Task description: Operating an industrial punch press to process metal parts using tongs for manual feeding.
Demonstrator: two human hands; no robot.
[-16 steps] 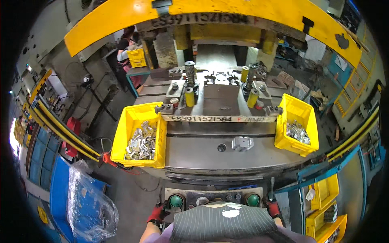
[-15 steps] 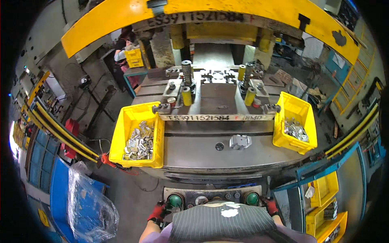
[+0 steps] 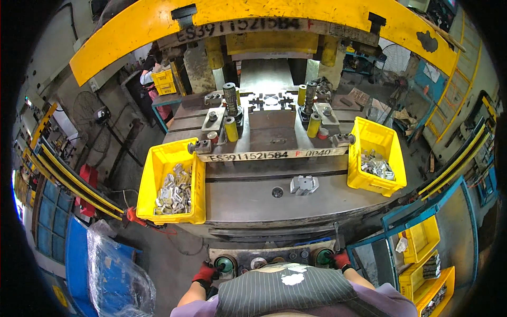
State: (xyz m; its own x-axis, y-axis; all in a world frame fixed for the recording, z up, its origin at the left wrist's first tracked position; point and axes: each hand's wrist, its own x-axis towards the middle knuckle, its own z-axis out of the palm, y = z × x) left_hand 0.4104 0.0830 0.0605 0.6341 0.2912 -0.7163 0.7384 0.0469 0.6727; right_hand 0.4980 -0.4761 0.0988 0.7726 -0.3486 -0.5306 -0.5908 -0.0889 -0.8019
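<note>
Both hands wear red gloves with black fingers and reach a control panel in front of my body. My left hand is at the left green push button, its fingers stretched toward the button. My right hand lies at the right green push button, fingers reaching over its edge. Nothing is held in either hand. Beyond the panel stands a press with a die on its bed. A bright, cut-out metal part lies in the die, between upright guide posts.
Yellow bins of small metal parts stand left and right on the bed, with a metal block between. A yellow beam spans above. Plastic wrap covers a blue surface at left. A co-worker is behind, far left.
My hands have moved inward, closer onto the two green buttons. The whole view has shifted slightly. The bins, block and die look unmoved.
</note>
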